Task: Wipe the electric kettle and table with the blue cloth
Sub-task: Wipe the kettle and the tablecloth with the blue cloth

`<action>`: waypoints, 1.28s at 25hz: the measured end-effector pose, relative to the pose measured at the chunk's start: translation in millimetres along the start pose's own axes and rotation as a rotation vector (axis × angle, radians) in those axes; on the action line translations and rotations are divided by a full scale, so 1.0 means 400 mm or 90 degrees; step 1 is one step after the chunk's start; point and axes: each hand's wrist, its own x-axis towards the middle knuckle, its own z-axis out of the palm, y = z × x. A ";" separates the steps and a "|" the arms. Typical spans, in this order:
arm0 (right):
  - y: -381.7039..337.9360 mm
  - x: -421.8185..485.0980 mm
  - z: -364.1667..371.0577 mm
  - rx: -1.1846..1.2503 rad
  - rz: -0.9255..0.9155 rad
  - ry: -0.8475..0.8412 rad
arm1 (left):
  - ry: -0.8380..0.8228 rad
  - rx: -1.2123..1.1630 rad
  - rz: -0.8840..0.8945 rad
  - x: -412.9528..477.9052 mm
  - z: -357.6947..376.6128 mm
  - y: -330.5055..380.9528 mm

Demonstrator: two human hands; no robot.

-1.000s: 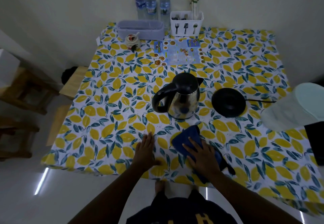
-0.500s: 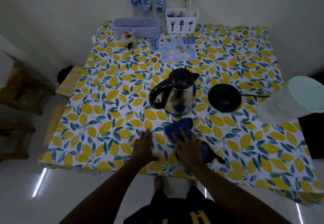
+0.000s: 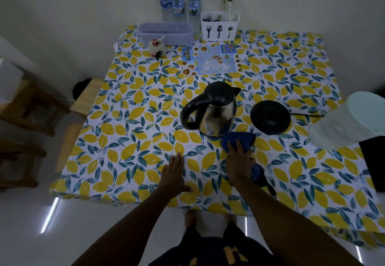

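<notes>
A steel electric kettle [image 3: 216, 113] with a black lid and handle stands mid-table, off its round black base [image 3: 270, 116] to the right. The blue cloth [image 3: 243, 140] lies flat on the lemon-print table [image 3: 129, 140], its far edge touching the kettle's foot. My right hand [image 3: 238, 161] presses flat on the cloth, fingers spread. Palm down on the bare tablecloth to the left rests my left hand [image 3: 174, 174], holding nothing.
Along the back edge stand three water bottles [image 3: 179, 3], a grey box [image 3: 166, 33], a white cutlery holder [image 3: 219, 26], a small jar [image 3: 156, 45] and a menu sheet [image 3: 210, 59]. A pale bucket-like container [image 3: 352, 119] sits at the right. Wooden stools [image 3: 27, 107] stand left.
My right hand has pushed the blue cloth away from me, up to the kettle's foot. My left hand has stayed planted on the table.
</notes>
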 end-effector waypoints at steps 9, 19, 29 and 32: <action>0.128 -0.174 0.045 -0.171 -0.412 -0.121 | 0.003 -0.009 0.003 -0.001 0.002 0.001; 0.000 0.000 -0.024 -0.026 -0.130 -0.052 | -0.008 0.001 -0.009 0.002 -0.002 0.004; 0.223 -0.166 0.031 -0.141 -0.284 -0.150 | -0.005 0.006 -0.017 -0.001 -0.002 0.011; 0.268 -0.071 -0.021 -0.101 -0.095 -0.081 | -0.013 0.007 -0.021 -0.002 -0.009 0.016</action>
